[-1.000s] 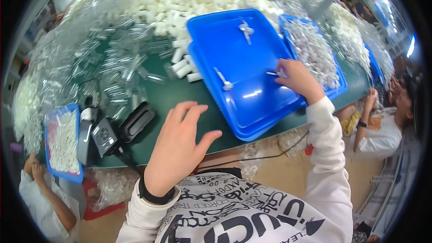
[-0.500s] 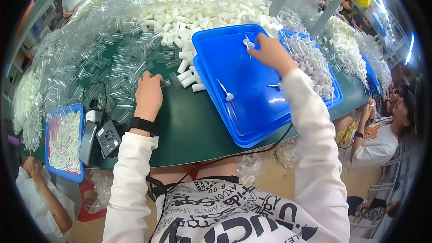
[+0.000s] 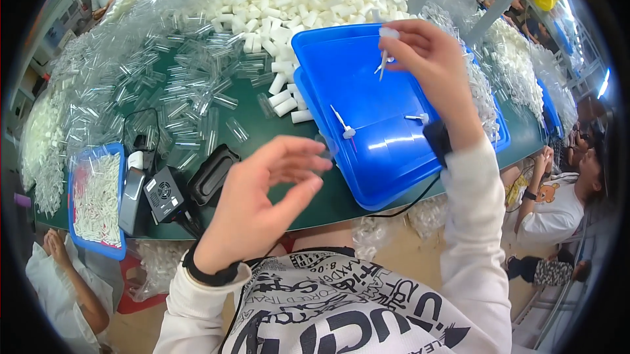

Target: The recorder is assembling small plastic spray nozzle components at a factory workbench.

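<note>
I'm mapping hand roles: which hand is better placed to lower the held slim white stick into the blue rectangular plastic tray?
Probably the right hand: its fingers hold the slim white stick above the blue rectangular plastic tray; the left hand hovers beside the tray.

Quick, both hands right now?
Left hand: thumb and fingers apart; can't tell if it grips the clear piece at its fingertips.
Right hand: closed, holding a white thin-stemmed piece.

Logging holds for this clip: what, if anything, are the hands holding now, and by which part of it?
Right hand: a white stemmed piece, pinched by its wider end. Left hand: half-open; whether it holds anything clear cannot be told.
</note>
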Available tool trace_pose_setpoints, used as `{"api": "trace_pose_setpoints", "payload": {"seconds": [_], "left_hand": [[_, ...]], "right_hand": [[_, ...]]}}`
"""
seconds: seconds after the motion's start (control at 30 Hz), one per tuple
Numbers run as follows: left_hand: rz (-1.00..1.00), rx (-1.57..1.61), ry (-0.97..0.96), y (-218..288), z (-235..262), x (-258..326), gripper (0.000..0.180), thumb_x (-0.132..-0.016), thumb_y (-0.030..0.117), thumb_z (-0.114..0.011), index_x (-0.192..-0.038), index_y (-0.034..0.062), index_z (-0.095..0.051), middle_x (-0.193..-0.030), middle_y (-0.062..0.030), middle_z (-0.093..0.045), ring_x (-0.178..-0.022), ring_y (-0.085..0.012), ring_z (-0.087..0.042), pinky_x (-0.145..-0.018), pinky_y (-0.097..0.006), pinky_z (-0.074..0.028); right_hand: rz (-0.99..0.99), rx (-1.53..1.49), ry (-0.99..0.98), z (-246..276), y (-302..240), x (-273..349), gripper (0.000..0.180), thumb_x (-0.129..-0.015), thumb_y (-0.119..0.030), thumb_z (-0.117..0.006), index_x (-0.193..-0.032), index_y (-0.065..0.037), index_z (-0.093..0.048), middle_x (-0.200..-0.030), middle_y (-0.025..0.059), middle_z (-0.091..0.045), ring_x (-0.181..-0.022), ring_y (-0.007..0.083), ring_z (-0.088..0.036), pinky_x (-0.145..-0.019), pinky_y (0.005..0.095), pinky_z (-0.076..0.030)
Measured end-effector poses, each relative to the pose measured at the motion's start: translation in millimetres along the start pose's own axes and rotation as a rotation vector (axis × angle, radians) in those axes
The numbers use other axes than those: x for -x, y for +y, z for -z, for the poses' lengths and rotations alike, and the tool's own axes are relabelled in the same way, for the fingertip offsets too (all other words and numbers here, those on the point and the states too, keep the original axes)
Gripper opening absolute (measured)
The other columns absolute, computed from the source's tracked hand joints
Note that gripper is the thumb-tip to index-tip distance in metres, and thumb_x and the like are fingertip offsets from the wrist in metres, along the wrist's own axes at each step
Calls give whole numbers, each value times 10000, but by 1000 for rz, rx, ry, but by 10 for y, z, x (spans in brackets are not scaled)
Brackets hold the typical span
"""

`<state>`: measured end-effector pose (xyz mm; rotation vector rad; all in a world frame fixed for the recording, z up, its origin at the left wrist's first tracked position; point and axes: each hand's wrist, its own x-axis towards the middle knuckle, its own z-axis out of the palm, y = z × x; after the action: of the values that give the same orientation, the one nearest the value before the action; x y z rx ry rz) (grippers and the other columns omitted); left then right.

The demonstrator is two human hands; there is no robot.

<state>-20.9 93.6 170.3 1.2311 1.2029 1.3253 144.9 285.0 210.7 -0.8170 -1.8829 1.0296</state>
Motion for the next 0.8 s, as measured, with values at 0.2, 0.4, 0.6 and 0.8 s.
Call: {"api": "trace_pose_setpoints", "payload": {"seconds": [0.2, 0.4, 0.6, 0.8], "left_hand": [[149, 314, -70, -252, -81, 41, 78, -750, -46, -473, -820, -10, -468, -832, -90, -565, -733, -141, -537, -682, -270, -436], [-319, -952, 389, -962, 262, -850, 199, -648, 35, -664, -752, 9, -497, -724, -120, -539, -720, -313, -518, -640, -365, -429], [-149, -1051, 220, -1212, 137, -1037, 215, -612, 34, -694, -730, 20, -516, -732, -124, -584, -772, -313, -530, -672, -396, -438], [-62, -688, 257, -474, 21, -560, 245, -684, -25, -663, -707, 16, -423, -785, -125, -620, -790, -202, -624, -689, -290, -492]], "right_hand": [[-6, -346, 89, -153, -399, 1148, 253, -803, -10, -557, -1044, 37, -494, -876, 133, -618, -798, 165, -616, -674, 252, -516], [-212, -549, 243, -286, -57, 1612, 219, -814, 22, -527, -1029, 36, -494, -855, 134, -609, -784, 173, -612, -676, 271, -525], [-305, -527, 279, -358, 21, 1678, 209, -825, 32, -526, -1032, 37, -500, -867, 135, -612, -779, 170, -611, -678, 270, -519], [-156, -494, 402, -243, -30, 1676, 253, -823, 52, -524, -1068, 19, -467, -915, 169, -620, -843, 207, -624, -741, 300, -526]]}}
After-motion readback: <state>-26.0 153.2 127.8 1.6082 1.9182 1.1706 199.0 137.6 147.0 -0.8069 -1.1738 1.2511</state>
